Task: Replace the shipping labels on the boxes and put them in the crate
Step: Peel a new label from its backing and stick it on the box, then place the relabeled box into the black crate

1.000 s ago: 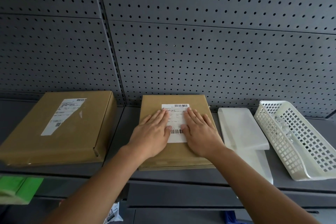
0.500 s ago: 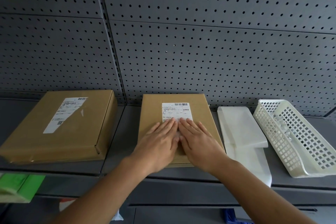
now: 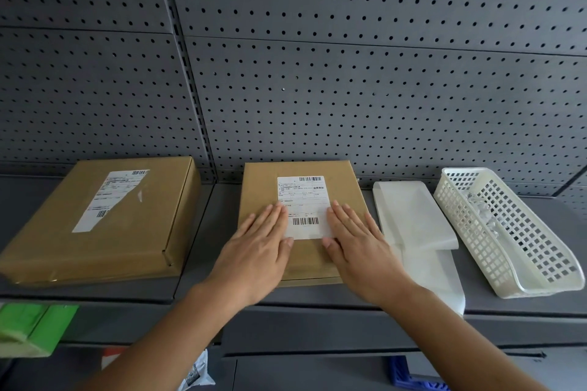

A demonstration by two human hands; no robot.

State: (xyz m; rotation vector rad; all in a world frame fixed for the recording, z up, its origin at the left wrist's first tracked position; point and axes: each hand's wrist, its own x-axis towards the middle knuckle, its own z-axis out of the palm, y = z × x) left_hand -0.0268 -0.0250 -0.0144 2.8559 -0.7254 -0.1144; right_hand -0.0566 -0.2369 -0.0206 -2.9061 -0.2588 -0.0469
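**Now both hands lie flat on the middle box's label**

Head view: a brown cardboard box (image 3: 259, 187) lies flat on the grey shelf (image 3: 317, 297), close to the perforated back panel (image 3: 349, 89). A white shipping label (image 3: 301, 197) sits on the box top, with one barcode at its upper edge and another near its lower edge. The left hand (image 3: 257, 251) rests palm down on the box with its fingers straight and together, and its fingertips overlap the left side of the label's lower half. The right hand (image 3: 359, 247) mirrors it, open and flat, with its fingertips on the label's right side. The lower barcode shows between the two hands. Neither hand grips anything.

To the left, apart from the middle box, lies a larger brown box (image 3: 47, 247) bearing its own label (image 3: 108, 200), which has a glossy patch and a slanted lower edge. Just right of the middle box lie white sheets (image 3: 413, 219), one over another, the lower one reaching past the shelf's front edge. Beside them stands a white lattice basket (image 3: 470, 232) with something pale and crumpled inside. Below the shelf, a green object (image 3: 31, 327) shows at the left and a blue one (image 3: 409, 382) at the bottom edge; what they are I cannot tell.
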